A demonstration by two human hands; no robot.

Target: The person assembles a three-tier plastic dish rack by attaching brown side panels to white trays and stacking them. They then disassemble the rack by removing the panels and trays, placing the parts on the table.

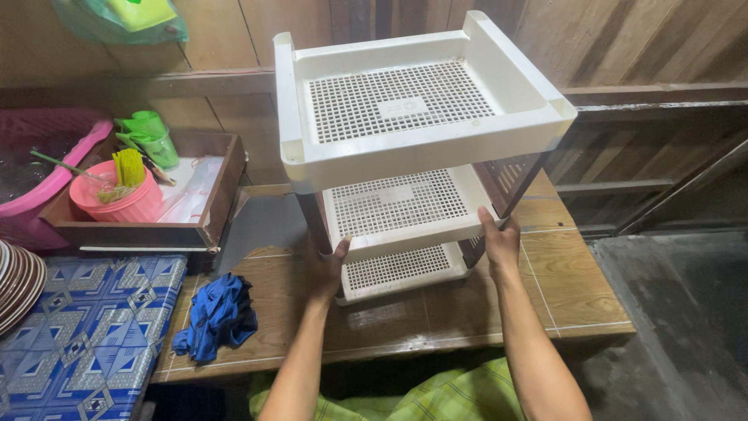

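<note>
You've got the three-tier rack (413, 148) in both hands: cream perforated shelves on dark brown side posts. It stands upright on the wooden tabletop (576, 288), long axis vertical, its top tilted toward you. Your left hand (327, 273) grips the middle shelf's front left corner, your right hand (499, 242) clasps its front right corner. A blue cloth (220, 316) lies near the left hand.

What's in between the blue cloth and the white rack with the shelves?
Between the blue cloth and the white rack, the head view shows the left hand gripping the rack's middle shelf, with bare wooden tabletop under it.
</note>
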